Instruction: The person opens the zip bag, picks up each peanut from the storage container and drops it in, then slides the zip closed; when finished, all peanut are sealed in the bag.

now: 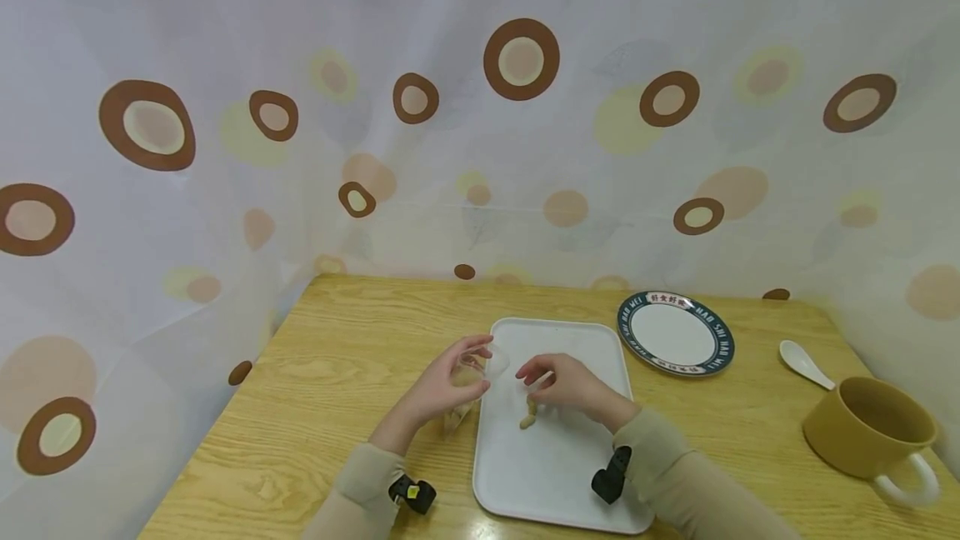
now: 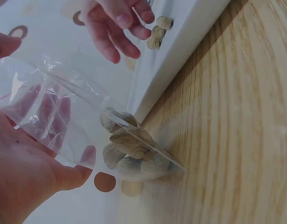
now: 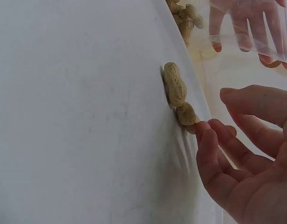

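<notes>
My left hand (image 1: pixel 446 382) holds a clear plastic bag (image 2: pixel 73 88) by its upper part, beside the left edge of a white tray (image 1: pixel 547 473). Several unshelled peanuts (image 2: pixel 129 142) lie at the bottom of the bag, close to the tabletop. Over the tray is my right hand (image 1: pixel 573 386), its thumb apart from its loosely bent fingers. In the right wrist view, a peanut (image 3: pixel 174 84) and a second peanut (image 3: pixel 185 114) lie end to end on the tray. My right fingertips (image 3: pixel 204 128) are at the second one; part of another peanut shows behind them.
A plate with a dark blue rim (image 1: pixel 637 340) lies to the right of the tray. Farther right are a white spoon (image 1: pixel 802 363) and a mustard-yellow mug (image 1: pixel 847 436). A patterned curtain (image 1: pixel 480 148) stands behind the wooden table (image 1: pixel 360 332).
</notes>
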Available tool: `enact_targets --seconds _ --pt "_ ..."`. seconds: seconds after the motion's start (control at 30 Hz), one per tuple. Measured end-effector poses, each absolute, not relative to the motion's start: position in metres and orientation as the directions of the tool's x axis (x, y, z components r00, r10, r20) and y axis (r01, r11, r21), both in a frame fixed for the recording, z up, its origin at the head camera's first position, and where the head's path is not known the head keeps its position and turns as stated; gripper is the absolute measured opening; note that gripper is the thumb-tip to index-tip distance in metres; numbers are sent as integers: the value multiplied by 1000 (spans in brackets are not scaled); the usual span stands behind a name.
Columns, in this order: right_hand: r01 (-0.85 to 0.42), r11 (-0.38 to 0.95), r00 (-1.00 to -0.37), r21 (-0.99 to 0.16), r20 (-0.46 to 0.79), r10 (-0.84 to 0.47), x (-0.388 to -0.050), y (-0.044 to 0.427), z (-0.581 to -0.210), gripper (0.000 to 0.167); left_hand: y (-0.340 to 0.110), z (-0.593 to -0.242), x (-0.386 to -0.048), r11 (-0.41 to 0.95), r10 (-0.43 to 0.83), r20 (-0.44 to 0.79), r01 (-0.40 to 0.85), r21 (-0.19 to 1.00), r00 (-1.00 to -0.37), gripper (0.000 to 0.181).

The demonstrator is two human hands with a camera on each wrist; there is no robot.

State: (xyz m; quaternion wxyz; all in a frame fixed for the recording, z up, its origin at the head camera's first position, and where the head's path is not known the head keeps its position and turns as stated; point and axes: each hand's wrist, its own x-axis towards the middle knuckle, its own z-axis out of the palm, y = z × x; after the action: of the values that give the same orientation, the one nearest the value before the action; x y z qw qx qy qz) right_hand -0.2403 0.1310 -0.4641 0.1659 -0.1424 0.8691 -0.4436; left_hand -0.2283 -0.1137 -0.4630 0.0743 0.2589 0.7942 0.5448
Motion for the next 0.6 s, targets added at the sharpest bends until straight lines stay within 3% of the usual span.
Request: enact_targets --seconds 0.6 --pt "-174 562 -877 -809 -132 -462 -238 135 -479 30 -113 -461 -226 281 493 159 330 901 -855 61"
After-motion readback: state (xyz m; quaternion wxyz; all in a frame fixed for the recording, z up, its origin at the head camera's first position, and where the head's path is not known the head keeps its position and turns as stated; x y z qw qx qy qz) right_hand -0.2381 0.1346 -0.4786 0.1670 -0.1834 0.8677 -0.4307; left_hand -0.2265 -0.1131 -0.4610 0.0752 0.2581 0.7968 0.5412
